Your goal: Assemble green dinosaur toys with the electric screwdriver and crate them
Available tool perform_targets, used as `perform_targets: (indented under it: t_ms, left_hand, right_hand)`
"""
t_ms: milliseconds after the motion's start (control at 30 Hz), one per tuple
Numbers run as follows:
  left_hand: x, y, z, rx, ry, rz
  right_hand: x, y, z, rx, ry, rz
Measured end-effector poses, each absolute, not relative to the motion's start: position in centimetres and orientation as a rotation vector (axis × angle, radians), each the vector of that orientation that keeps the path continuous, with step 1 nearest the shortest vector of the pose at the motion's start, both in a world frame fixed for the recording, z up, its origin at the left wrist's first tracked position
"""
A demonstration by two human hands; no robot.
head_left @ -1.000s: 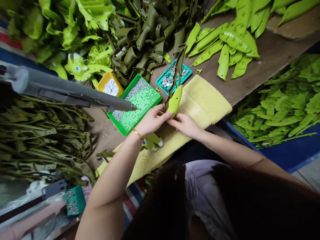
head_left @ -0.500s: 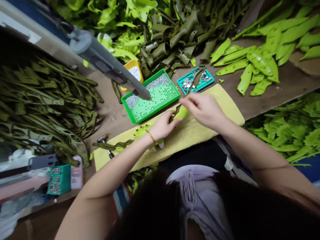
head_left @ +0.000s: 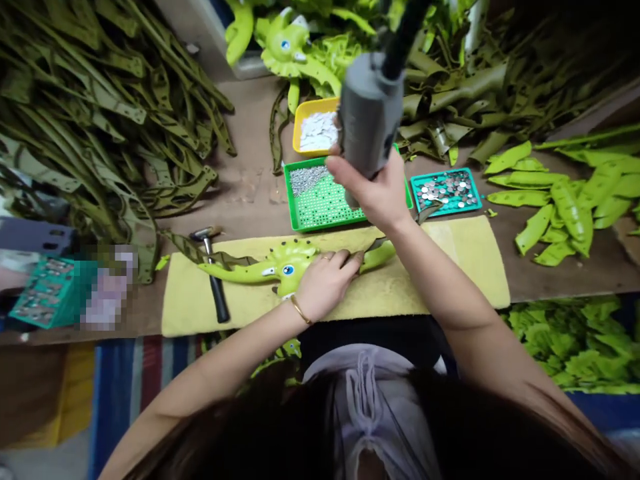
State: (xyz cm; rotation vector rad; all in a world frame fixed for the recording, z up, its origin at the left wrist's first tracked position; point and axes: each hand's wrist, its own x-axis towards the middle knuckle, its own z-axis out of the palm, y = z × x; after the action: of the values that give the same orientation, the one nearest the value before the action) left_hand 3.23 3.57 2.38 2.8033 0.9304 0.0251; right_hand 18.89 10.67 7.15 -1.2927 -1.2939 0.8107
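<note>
Green horned toy (head_left: 295, 253) lies near the middle of the table in the head view, on a folded yellow cloth (head_left: 465, 267) along the near edge of a brown worktop (head_left: 245, 127). The left hand (head_left: 327, 280) clasps its right part against the cloth, fingers curled over it; the right hand (head_left: 383, 190) is wrapped around a grey cylindrical tool (head_left: 365, 110) above a green tray (head_left: 295, 217).

Thin, curved olive strips (head_left: 115, 113) are heaped at far left, glossy lime shells (head_left: 570, 207) at right. The plush-looking cloth also bears a hammer (head_left: 216, 290) with a black handle. Small silvery bits fill the perforated tray's far left part; a yellow tub (head_left: 300, 127) of white pieces stands behind it, a teal tray (head_left: 423, 207) of shiny discs to its right.

Half a second ago the right hand was over the cloth near a lime piece and the tool hung unheld; now the hand has it, while the left remains at the cloth.
</note>
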Motion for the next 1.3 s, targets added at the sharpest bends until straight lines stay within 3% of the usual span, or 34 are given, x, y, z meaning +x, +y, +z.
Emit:
perform_targets:
  t_ms: [267, 600, 1033, 1300]
  left_hand:
    - [1.9, 3.8, 1.1, 2.786, 1.006, 0.256]
    - [1.8, 3.4, 0.4, 2.831, 1.022, 0.38]
    - [0.9, 5.0, 1.0, 2.897, 0.984, 0.17]
    - [1.0, 5.2, -0.2, 2.936, 0.997, 0.354]
  right_hand:
    - [17.1, 11.8, 2.1, -1.409, -1.288, 0.756]
    - [16.8, 11.8, 1.2, -1.344, -1.334, 0.868]
    - [18.7, 8.3, 5.8, -1.226, -1.104, 0.258]
    - [22.4, 4.3, 2.8, -0.896, -1.078, 0.128]
